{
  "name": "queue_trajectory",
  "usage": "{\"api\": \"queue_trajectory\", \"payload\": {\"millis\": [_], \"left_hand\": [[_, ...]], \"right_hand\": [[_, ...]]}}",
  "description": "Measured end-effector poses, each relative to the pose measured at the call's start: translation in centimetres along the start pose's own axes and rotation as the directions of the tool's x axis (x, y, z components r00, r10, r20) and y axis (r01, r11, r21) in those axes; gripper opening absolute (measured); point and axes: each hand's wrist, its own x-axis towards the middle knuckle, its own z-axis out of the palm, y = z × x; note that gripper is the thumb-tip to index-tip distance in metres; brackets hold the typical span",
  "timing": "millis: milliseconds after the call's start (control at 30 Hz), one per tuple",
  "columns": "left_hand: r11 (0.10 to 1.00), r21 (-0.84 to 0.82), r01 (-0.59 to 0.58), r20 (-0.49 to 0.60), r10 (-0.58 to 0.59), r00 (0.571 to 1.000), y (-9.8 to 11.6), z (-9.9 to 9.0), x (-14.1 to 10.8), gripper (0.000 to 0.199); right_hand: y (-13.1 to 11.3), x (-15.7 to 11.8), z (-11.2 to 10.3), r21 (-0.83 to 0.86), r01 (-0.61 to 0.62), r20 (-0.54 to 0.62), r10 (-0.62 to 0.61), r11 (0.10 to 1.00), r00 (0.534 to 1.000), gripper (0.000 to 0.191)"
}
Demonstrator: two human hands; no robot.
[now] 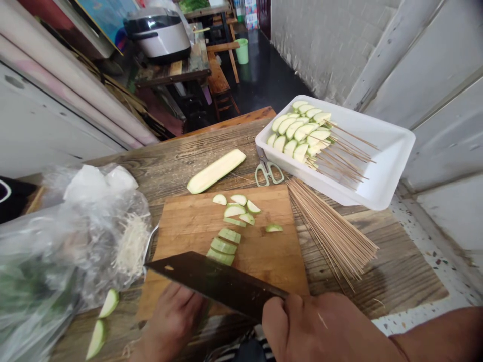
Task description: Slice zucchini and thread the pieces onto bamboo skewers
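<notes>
Tabletop (162,163): I'm likely slicing squash (223,246); five-o'clock right hand (317,324) grips knife (219,281); left hand (175,317), grip unclear; next cut needs squash pinned.

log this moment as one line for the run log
right hand: gripping cleaver | left hand: beside cleaver, hold unclear | cutting board: zucchini slices | white tray: skewered slices

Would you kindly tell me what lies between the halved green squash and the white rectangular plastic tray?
The head view shows scissors with pale green loop handles there, plus a thin stick-like sliver, on the brown wooden table.
</notes>
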Motion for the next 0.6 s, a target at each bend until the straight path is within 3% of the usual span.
{"api": "queue_trajectory", "payload": {"millis": [300,600], "left_hand": [[0.998,-0.066,-0.016,0.031,0.018,0.999,-0.17,-0.07,0.1,0.022],[0.997,-0.073,0.026,0.019,-0.024,1.0,-0.09,-0.04,0.06,0.023]], "right_hand": [[-0.27,0.25,0.94,0.002,-0.014,-0.026,0.014,1.0,1.0,0.016],[-0.07,0.5,0.71,0.052,-0.022,0.068,0.018,0.998,0.998,0.017]]}}
